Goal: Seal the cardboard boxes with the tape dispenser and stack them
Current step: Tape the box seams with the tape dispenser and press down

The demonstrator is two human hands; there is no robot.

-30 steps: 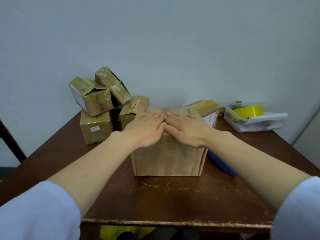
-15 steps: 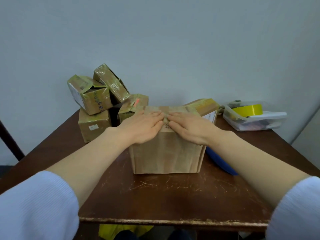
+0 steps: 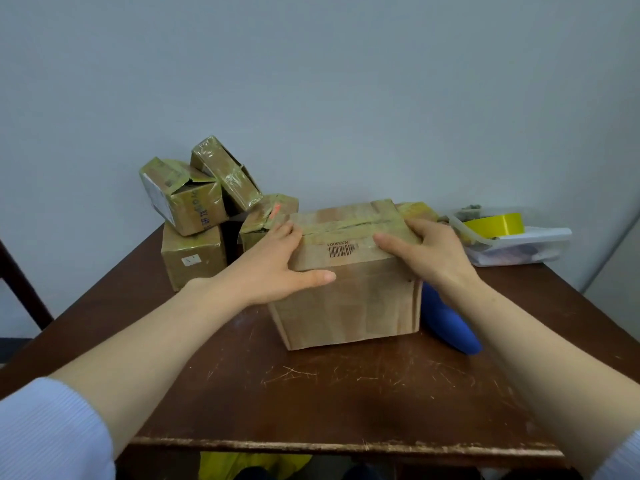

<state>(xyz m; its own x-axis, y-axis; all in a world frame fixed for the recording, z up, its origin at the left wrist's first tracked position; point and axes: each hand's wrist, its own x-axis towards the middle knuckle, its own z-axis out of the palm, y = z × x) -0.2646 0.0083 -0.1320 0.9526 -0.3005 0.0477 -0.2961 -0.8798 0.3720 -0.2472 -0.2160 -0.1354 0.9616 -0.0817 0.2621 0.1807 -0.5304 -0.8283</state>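
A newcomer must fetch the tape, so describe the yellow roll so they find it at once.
Start at the brown wooden table and go to its far right corner, where a clear plastic tub sits. The yellow roll rests in that tub, the only bright yellow ring among brown cardboard boxes.

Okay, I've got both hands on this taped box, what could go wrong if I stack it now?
The pile at back left is crooked, its top two boxes tilted; adding this box may topple it. The blue dispenser lies close beside the box, by your right hand; sliding the box could knock it.
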